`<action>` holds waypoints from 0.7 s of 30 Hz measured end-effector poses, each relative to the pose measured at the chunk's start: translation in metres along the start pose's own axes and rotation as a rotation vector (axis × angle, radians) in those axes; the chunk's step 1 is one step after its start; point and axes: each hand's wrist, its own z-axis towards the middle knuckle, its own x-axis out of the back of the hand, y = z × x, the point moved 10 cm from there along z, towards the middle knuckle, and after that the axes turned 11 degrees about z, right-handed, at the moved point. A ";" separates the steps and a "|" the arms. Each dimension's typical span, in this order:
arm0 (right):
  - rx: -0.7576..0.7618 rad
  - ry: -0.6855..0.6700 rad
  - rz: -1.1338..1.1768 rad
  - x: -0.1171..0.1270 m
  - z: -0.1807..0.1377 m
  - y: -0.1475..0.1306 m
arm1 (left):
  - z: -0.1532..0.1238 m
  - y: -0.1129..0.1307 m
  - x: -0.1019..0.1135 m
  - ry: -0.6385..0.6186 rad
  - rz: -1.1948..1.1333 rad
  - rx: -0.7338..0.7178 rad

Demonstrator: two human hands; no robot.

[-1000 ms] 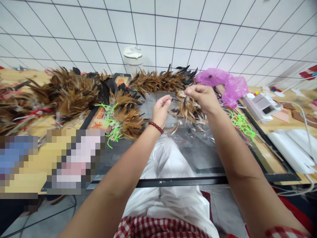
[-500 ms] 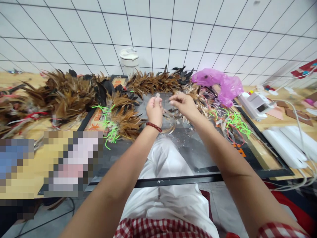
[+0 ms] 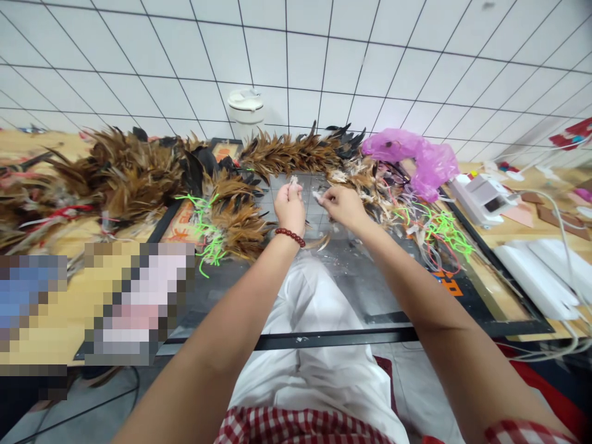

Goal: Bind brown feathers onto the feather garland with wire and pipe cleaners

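My left hand (image 3: 290, 208), with a red beaded bracelet (image 3: 290, 237) at the wrist, is closed over the dark glass-like panel (image 3: 342, 287). A small whitish tuft (image 3: 294, 180) pokes out above its thumb and fingers. To the right, my right hand (image 3: 343, 206) pinches a small white feather-like piece (image 3: 317, 195) at its fingertips, a short gap away from the left hand. Close to the left hand lies a bundle of brown feathers (image 3: 240, 225) with bright green ties (image 3: 210, 237). Loose pale and brown feathers (image 3: 370, 182) are heaped beyond the right hand.
A row of brown feathers (image 3: 291, 152) runs along the back, with a white lidded cup (image 3: 246, 114) behind it. More feather bundles (image 3: 124, 172) lie left. A pink plastic bag (image 3: 416, 157), green strings (image 3: 446, 234), a white device (image 3: 483, 197) and white power bricks (image 3: 536, 277) are on the right.
My right hand has turned slightly, and a white piece now shows at its fingertips. My left hand stays closed in nearly the same place. The whole view has shifted slightly.
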 end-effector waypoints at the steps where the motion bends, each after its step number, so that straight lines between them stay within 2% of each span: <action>1: -0.029 0.018 0.123 0.003 0.001 0.003 | -0.001 -0.001 -0.002 -0.011 -0.010 0.016; 5: -0.070 0.016 0.613 0.003 0.002 0.000 | -0.007 -0.006 -0.013 -0.106 -0.032 0.064; 8: -0.031 -0.007 0.803 0.000 0.000 -0.012 | -0.008 -0.008 -0.019 -0.158 -0.042 0.059; 21: -0.146 -0.037 0.924 -0.005 -0.005 -0.014 | -0.014 -0.004 -0.033 -0.277 -0.130 0.063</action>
